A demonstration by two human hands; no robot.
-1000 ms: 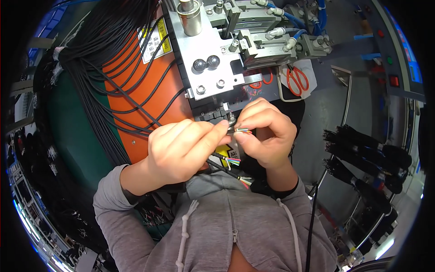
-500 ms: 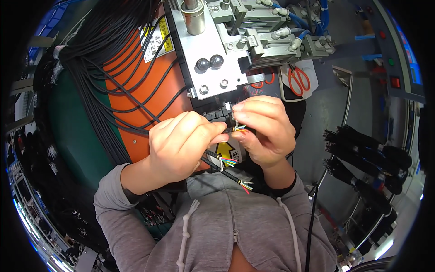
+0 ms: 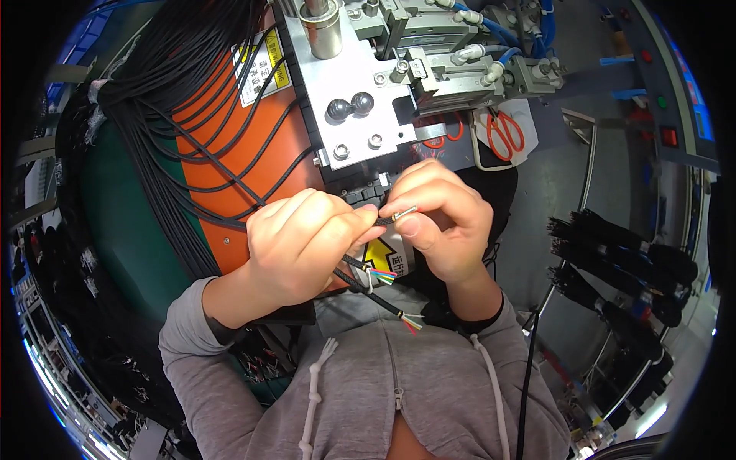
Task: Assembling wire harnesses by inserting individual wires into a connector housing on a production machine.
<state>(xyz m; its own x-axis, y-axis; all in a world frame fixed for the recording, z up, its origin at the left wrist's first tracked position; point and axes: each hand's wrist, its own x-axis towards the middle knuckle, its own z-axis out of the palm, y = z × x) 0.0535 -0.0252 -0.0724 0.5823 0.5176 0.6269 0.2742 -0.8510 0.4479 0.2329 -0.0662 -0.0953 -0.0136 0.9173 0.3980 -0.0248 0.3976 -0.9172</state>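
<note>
My left hand (image 3: 295,238) is closed round black braided cables, thumb and forefinger pinching one near its end. The tip of that cable (image 3: 389,220) pokes out between my hands, with thin wires (image 3: 406,211) fanning from it. My right hand (image 3: 445,218) closes thumb and forefinger on these wires. Below my left hand hang two more cable ends, one with coloured wires (image 3: 381,276) and a pale strand, the lower with red, yellow and white wires (image 3: 412,322). Just beyond my fingers is the machine's black fixture (image 3: 366,195).
A metal machine head (image 3: 356,115) with pneumatic cylinders stands ahead. Many black cables (image 3: 153,138) drape over an orange panel (image 3: 230,203) at left. Red-handled scissors (image 3: 502,136) lie right of the machine. Bundles of black cables (image 3: 629,268) hang on a rack at far right.
My right hand has come down slightly and its fingers have closed nearer the cable tip. The held wires now lie closer together. My left hand has barely shifted.
</note>
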